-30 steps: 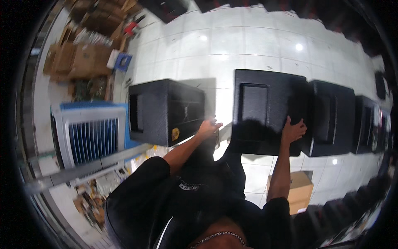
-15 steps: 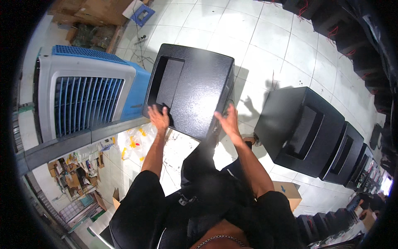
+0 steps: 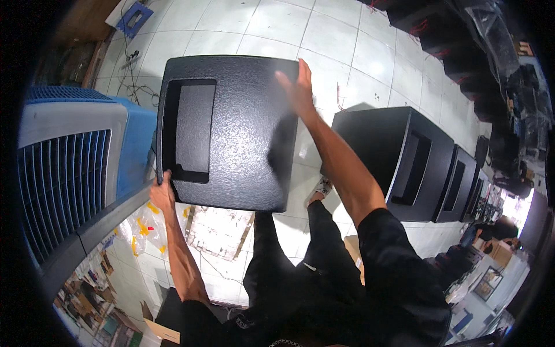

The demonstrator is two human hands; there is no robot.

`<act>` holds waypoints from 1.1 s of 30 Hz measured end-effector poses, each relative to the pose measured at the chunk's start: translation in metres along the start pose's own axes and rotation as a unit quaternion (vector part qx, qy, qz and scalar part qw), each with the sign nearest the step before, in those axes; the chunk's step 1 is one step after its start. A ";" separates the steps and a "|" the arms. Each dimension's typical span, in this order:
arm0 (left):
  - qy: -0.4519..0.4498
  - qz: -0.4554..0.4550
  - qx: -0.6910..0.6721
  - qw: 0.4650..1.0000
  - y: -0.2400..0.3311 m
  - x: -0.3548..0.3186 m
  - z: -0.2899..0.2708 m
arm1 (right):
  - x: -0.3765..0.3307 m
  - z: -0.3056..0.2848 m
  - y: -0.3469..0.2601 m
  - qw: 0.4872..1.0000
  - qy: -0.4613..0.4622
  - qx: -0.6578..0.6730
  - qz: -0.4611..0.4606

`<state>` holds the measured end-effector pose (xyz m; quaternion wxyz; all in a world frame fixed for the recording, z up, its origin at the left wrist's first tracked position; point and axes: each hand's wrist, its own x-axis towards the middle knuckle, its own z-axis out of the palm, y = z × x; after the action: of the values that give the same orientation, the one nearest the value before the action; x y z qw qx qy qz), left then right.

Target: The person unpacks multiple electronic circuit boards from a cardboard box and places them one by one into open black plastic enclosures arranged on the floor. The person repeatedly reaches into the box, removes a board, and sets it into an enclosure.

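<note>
A black, textured speaker cabinet (image 3: pixel 248 139) with a rectangular recess in its left part stands in front of me. My left hand (image 3: pixel 163 194) grips its near left corner, thumb on the upper face and fingers down over the edge. At the far right corner, my right hand (image 3: pixel 299 92) holds the cabinet's edge. Its thumb lies over the upper face and its fingers run along the right side; the hand is slightly blurred. The cabinet's underside is hidden.
More black cabinets (image 3: pixel 370 139) stand in a row to the right. On the left is a blue and grey air cooler (image 3: pixel 136 139) beside a grey beam. Plastic bags (image 3: pixel 144 228) lie near it. A cable (image 3: pixel 130 69) and a blue stool (image 3: pixel 134 20) are at the far left.
My hands were spread at the cabinet's near edge. Now the left grips its near left corner, and the right has reached to the far right corner. The cabinet appears turned and closer in view.
</note>
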<state>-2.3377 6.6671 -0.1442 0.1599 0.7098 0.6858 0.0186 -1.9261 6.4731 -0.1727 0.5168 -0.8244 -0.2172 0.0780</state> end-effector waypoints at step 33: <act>-0.044 0.201 0.028 0.978 0.139 -0.159 0.052 | -0.039 -0.258 0.127 0.973 0.073 0.141 0.167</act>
<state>-2.1997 6.5003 -0.1273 0.1631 0.8373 0.5218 -0.0007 -1.8349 6.1979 -0.1720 0.6216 -0.7716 -0.0247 0.1327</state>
